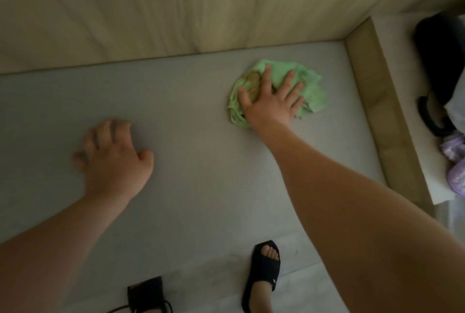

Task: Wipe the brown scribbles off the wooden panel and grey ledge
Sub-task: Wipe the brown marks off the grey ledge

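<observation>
A crumpled green cloth [310,87] with a brown stain on its left part lies on the grey ledge [191,116], toward the back right corner. My right hand [270,101] presses flat on the cloth with fingers spread. My left hand [114,159] rests on the ledge at the left, fingers curled and apart, holding nothing. The wooden panel [176,7] rises behind the ledge. I see no brown scribbles on the visible ledge or panel.
A wooden side wall [377,101] bounds the ledge on the right. Beyond it lie dark objects [437,43] and something purple [455,159]. My feet in black sandals [264,272] stand on the pale floor below the ledge's front edge.
</observation>
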The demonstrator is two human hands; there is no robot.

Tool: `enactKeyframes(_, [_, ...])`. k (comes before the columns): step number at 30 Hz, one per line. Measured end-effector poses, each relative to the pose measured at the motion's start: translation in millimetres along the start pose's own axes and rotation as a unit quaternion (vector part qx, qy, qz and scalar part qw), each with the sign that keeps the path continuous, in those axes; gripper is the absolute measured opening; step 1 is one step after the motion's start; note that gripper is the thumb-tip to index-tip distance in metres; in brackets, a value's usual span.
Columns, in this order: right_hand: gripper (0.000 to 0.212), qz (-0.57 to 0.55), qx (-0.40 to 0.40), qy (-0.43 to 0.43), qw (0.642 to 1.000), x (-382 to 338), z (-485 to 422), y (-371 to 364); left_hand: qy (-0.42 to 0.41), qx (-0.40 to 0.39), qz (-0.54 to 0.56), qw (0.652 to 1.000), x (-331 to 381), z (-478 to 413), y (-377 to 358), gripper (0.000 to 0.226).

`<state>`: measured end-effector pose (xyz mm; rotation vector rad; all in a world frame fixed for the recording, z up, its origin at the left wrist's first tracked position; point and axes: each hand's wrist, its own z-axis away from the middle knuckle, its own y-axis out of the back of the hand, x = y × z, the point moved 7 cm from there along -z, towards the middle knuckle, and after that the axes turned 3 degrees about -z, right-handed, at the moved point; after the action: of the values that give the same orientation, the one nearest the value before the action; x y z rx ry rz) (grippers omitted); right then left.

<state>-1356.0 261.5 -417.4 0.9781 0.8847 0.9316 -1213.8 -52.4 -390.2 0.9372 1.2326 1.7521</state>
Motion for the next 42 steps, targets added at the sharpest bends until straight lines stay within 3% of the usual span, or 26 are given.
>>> enactKeyframes(3, [0.087, 0.039, -0.008, 0.132, 0.99, -74.9, 31.8, -23.4, -0.025, 0.003, 0.005, 1.0, -7.7, -1.7, 4.8, 0.059])
enactKeyframes(7, [0.072, 0.04, -0.026, 0.313, 0.949, -135.8, 109.5, -61.1, -0.047, 0.01, 0.021, 0.999, -18.2, -4.7, 9.9, 0.055])
enactKeyframes(11, [0.059, 0.003, -0.066, 0.502, 0.862, -116.4, 186.8, -83.9, -0.065, -0.007, 0.023, 0.998, -24.6, -9.2, 6.7, 0.056])
enactKeyframes(13, [0.054, -0.001, -0.049, 0.538, 0.841, -88.2, 176.6, -77.7, -0.075, -0.01, 0.026, 0.997, -22.6, -8.3, 4.7, 0.056])
enactKeyframes(15, [0.062, 0.033, -0.011, 0.471, 0.881, -61.9, 125.1, -51.5, -0.073, -0.014, 0.039, 0.996, -17.1, -6.2, 5.9, 0.055])
enactKeyframes(18, [0.084, 0.087, -0.038, 0.224, 0.97, -22.3, 47.8, -11.1, -0.073, -0.014, 0.054, 0.996, -16.3, -4.3, 10.0, 0.053])
enactKeyframes(21, [0.089, 0.059, -0.02, 0.115, 0.991, -32.9, 44.8, -10.5, -0.087, 0.008, 0.064, 0.994, -35.0, 2.4, 14.5, 0.061])
enactKeyframes(23, [0.089, 0.054, -0.025, 0.13, 0.99, -70.4, 77.3, -36.1, -0.078, 0.036, 0.044, 0.995, -56.6, 13.1, 16.8, 0.057])
enactKeyframes(25, [0.09, 0.077, -0.037, 0.215, 0.973, -116.7, 135.4, -70.5, -0.037, 0.034, 0.027, 0.998, -79.4, 24.5, 17.0, 0.048])
enactKeyframes(27, [0.09, 0.095, -0.059, 0.344, 0.932, -154.5, 209.8, -102.5, -0.006, 0.018, 0.033, 0.999, -97.4, 34.1, 14.6, 0.043])
enactKeyframes(29, [0.087, 0.119, -0.083, 0.47, 0.87, -168.5, 267.6, -124.5, -0.009, 0.032, 0.038, 0.999, -115.1, 40.5, 16.7, 0.04])
enactKeyframes(31, [0.087, 0.098, -0.06, 0.535, 0.837, -164.4, 261.0, -121.5, -0.044, 0.054, 0.049, 0.996, -127.4, 42.7, 20.6, 0.036])
enactKeyframes(33, [0.094, 0.072, -0.027, 0.47, 0.879, -156.4, 210.9, -101.9, -0.065, 0.046, 0.085, 0.993, -138.6, 41.5, 23.4, 0.034])
enactKeyframes(35, [0.104, 0.061, -0.028, 0.302, 0.951, -153.6, 159.6, -81.9, -0.047, 0.028, 0.135, 0.989, -156.5, 38.5, 26.2, 0.029])
enactKeyframes(37, [0.108, 0.047, -0.038, 0.187, 0.981, -170.8, 140.0, -76.1, -0.01, 0.021, 0.172, 0.985, -177.6, 38.1, 31.0, 0.015])
enactKeyframes(39, [0.104, 0.055, -0.038, 0.185, 0.981, -215.5, 151.3, -85.5, 0.041, 0.026, 0.177, 0.983, -204.6, 41.4, 36.8, 0.009])
enactKeyframes(42, [0.09, 0.095, -0.057, 0.34, 0.934, -290.4, 211.8, -120.4, 0.103, 0.051, 0.139, 0.984, -242.9, 52.3, 49.3, 0.038])
